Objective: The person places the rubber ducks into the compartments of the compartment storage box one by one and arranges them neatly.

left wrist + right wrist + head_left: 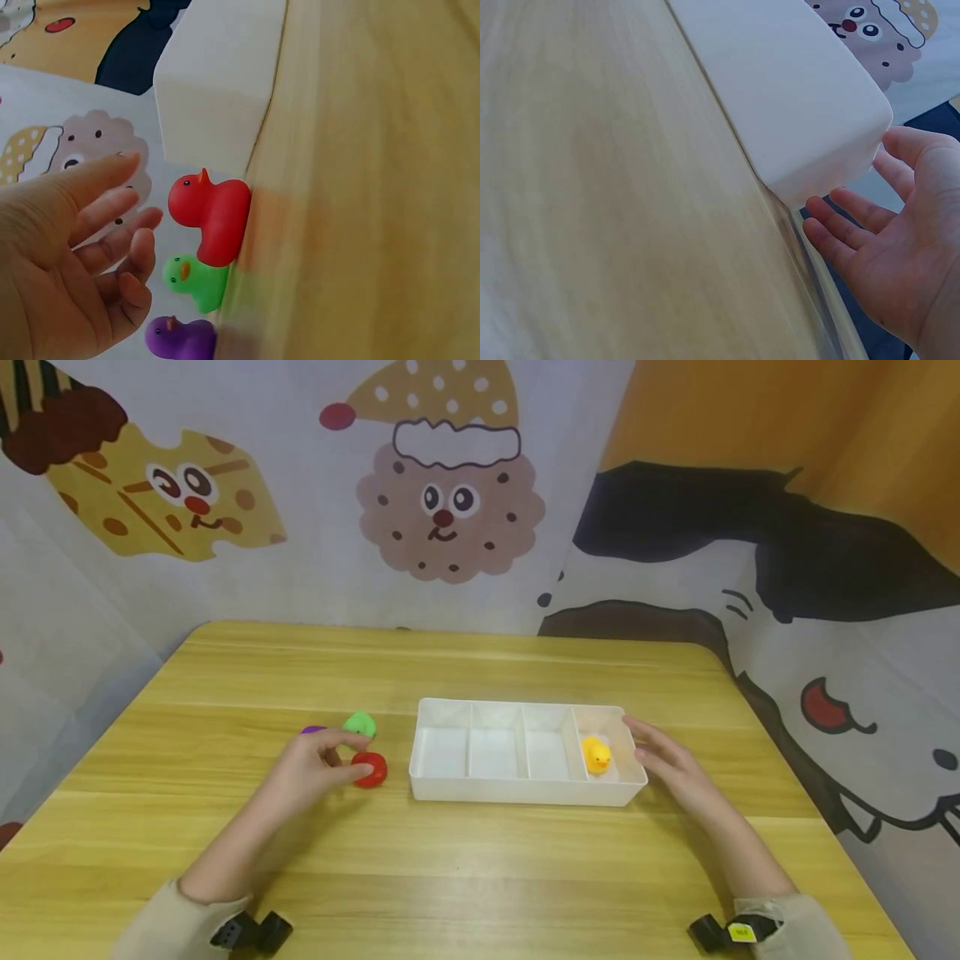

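My left hand (303, 770), fingers loosely bent and parted, hovers over the table beside a red rubber duck (223, 221). Its thumb overlaps that duck in the head view, while the left wrist view shows nothing in the hand. Behind it sit a green duck (196, 281) and a purple duck (184, 339), the purple one mostly hidden by the hand in the head view. A white box with four compartments (525, 792) stands at the middle. My right hand (672, 768) has its fingertips at the box's right end. A yellow duck (597, 755) sits in the rightmost compartment.
The wooden table (465, 877) stands against a curtain (300, 585) printed with cartoon figures. Dark wrist cameras are strapped at both sleeves, one at the left (251, 932) and one at the right (733, 930). The table's far edge lies a short way behind the box.
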Demonstrator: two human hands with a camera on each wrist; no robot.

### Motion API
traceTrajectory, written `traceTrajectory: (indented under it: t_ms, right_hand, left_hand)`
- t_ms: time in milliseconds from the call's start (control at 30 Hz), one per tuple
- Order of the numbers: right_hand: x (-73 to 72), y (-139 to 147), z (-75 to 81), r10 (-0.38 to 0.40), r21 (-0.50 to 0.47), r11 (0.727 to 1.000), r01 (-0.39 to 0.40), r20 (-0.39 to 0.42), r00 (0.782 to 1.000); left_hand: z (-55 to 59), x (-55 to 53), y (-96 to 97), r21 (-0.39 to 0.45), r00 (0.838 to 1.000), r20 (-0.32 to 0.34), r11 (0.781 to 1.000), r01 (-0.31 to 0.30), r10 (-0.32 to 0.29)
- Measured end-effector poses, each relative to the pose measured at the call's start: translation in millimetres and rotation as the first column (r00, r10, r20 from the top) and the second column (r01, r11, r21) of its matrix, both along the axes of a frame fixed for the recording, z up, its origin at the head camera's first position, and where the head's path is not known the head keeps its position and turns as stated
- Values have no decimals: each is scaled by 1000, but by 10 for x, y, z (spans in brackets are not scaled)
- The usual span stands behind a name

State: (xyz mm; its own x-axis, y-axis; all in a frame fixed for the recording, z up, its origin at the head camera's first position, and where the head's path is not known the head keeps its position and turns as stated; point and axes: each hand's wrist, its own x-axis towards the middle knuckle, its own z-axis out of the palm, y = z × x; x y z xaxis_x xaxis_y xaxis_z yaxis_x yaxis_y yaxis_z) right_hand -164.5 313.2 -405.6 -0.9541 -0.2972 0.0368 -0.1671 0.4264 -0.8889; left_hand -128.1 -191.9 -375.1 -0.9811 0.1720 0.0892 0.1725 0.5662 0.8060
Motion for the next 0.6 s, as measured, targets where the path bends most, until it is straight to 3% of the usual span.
traceTrajectory:
  t_ms: [333, 600]
  right_hand:
    - [15, -14, 9, -1, -19, 1000, 1, 16, 1000]
    - [14, -5, 4, -1, -22, 1000, 2, 7, 1000]
  left_hand:
    - [-150, -75, -35, -12, 998, 53, 1000, 22, -22]
    - [-244, -88, -11, -10, 999, 42, 999, 33, -33]
